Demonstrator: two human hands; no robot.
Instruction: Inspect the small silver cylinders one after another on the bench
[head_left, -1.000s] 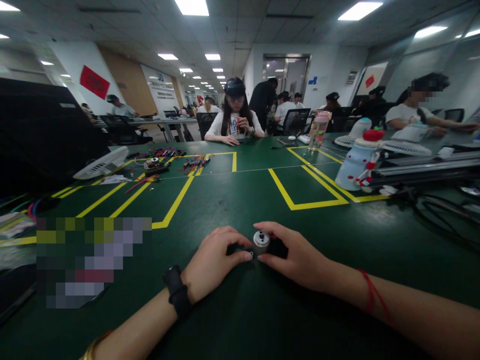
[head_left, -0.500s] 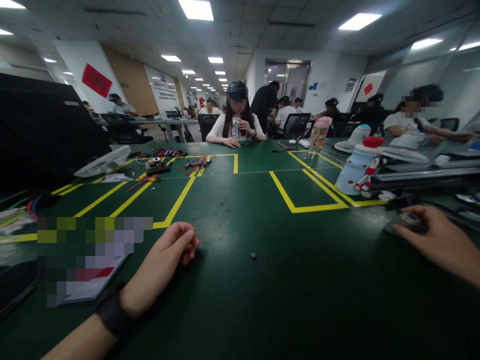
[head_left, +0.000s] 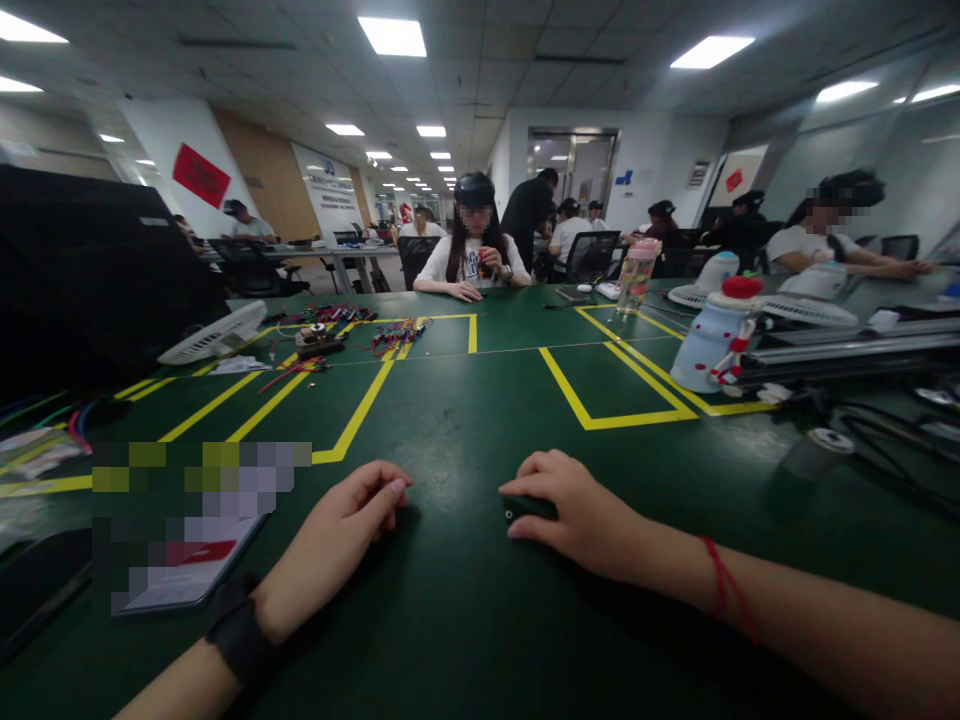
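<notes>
My right hand [head_left: 574, 505] reaches over the green table from the right, thumb and index finger apart. In the gap between them lies a small dark cylindrical piece with a pale ring-shaped end [head_left: 508, 515]; the hand does not grip it. My left hand [head_left: 367, 500] rests on the table to the left of that piece, its fingers loosely curled with the thumb against them. Nothing shows in it, though the palm is hidden. Far to the right stands a grey cylinder with a light top [head_left: 819, 452], away from both hands.
A phone-like flat object [head_left: 199, 585], partly blurred, lies beside my left forearm. Wire bundles [head_left: 322, 325] and a white fan [head_left: 214, 332] sit at the back left. On the right are a blue snowman-shaped bottle [head_left: 709, 345], a pink-lidded bottle [head_left: 637, 275] and black cables [head_left: 892, 440]. A person [head_left: 476, 250] sits opposite.
My right hand has let go of the grey cylinder on the right and moved left to the small piece. My left hand has stayed nearly in place.
</notes>
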